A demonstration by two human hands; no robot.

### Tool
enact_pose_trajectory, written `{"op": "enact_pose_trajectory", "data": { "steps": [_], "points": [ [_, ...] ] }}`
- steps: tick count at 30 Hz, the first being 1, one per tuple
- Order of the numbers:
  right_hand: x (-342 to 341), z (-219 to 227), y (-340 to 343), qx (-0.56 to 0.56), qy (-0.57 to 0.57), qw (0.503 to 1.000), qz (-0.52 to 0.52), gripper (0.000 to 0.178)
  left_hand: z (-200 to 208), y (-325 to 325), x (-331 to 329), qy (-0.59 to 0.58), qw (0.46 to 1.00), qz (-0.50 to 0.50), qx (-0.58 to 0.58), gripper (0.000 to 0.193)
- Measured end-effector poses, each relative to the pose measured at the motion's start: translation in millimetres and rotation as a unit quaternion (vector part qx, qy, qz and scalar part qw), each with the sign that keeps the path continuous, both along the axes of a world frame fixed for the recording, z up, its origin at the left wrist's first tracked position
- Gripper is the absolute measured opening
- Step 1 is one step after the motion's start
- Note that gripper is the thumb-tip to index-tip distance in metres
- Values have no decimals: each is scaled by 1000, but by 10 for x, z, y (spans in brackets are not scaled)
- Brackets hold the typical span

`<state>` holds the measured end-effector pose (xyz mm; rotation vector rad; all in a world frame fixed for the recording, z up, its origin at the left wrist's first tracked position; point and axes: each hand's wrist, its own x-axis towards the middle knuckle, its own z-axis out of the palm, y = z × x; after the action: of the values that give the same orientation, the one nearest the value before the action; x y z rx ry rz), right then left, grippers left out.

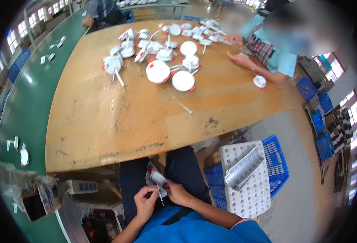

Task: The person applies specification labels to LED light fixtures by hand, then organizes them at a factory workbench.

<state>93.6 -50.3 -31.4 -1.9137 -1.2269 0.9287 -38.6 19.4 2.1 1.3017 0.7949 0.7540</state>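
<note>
Low over my lap, both hands are closed about a small white and grey fitting [157, 177] with a round part and a thin lead hanging from it. My left hand [145, 201] pinches the lead by the fitting's lower end. From the other side my right hand [180, 195] grips the fitting's edge, its fingertips partly hidden. The fitting resembles the round white downlights [158, 71] with red clips that lie in a loose group on the wooden table [105, 117] in front of me.
A thin clear strip [181, 104] lies mid-table. At the far right, a co-worker's hands [243, 60] are over the table, near a single downlight [260, 81]. Right of my legs, a white perforated tray [247, 198] rests on blue crates [277, 162]. A green bench [24, 101] runs along the left.
</note>
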Motion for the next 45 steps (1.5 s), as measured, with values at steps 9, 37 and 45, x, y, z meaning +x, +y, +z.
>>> {"op": "enact_pose_trajectory", "data": {
  "steps": [9, 37, 45],
  "points": [
    [126, 603, -232, 41, 92, 990, -93, 22, -32, -58, 61, 43, 997, 12, 56, 5],
    [-122, 486, -48, 11, 279, 945, -172, 6, 264, 283, -70, 146, 948, -150, 240, 29],
    [-139, 506, -72, 9, 266, 952, -150, 6, 200, 234, -68, 127, 958, -114, 230, 6]
  ]
}}
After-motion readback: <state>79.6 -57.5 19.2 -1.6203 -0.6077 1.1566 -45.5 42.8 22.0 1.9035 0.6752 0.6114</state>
